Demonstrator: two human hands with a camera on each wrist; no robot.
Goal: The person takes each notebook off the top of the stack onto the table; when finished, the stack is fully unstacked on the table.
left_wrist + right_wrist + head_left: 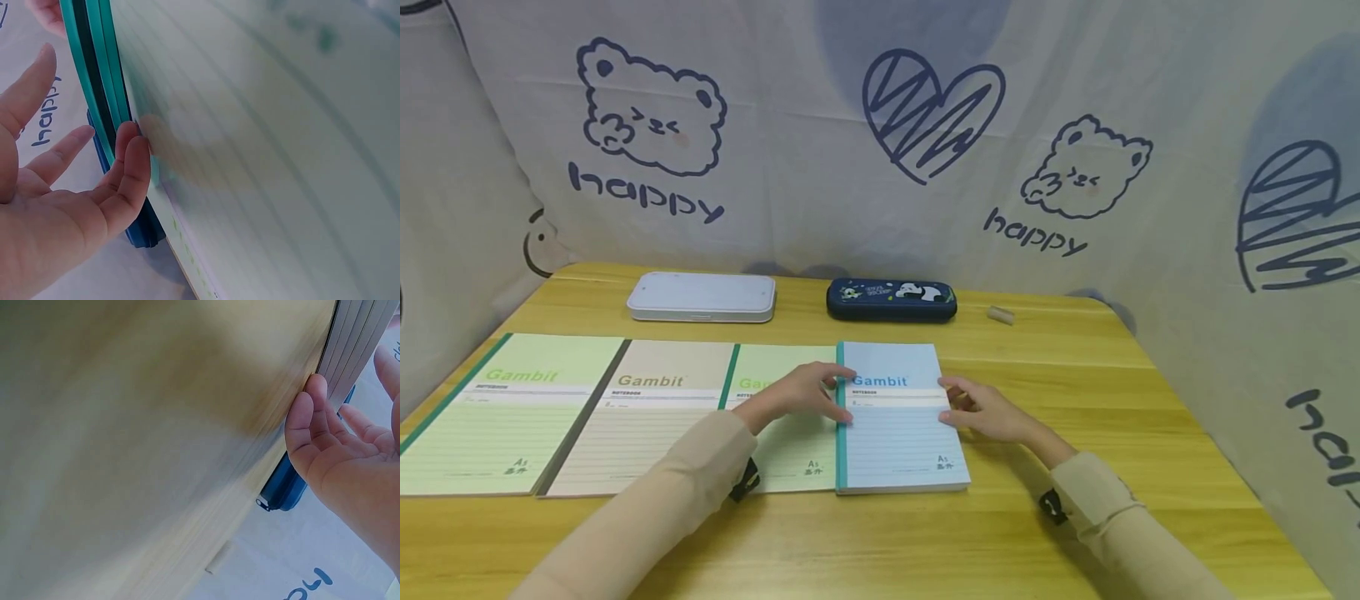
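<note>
Beige sleeves (pixel 647 508) reach in from the lower corners of the head view toward the blue notebook stack (pixel 898 450), just right of centre. The left hand (pixel 805 392) is at its teal spine, the right hand (pixel 988 412) at the opposite edge — both with loosely bent, parted fingers, not clasped round it. Leftward, a beige notebook (pixel 647 433) lies between two pale-green notebooks (pixel 512 433); that row looks laid out, and aligning the stack seems the step in hand. What remains, I cannot tell. The left arm hides parts of the beige notebook and the nearer green one.

In the left wrist view, a blurred, pale cover fills the right; two teal spine strips show at upper left. Fingertips are by the spines — actual contact is hard to judge.

In the right wrist view, fingertips meet layered page edges at upper right. The stack runs out of frame, so its count is uncertain; the thumb is cut off.
</note>
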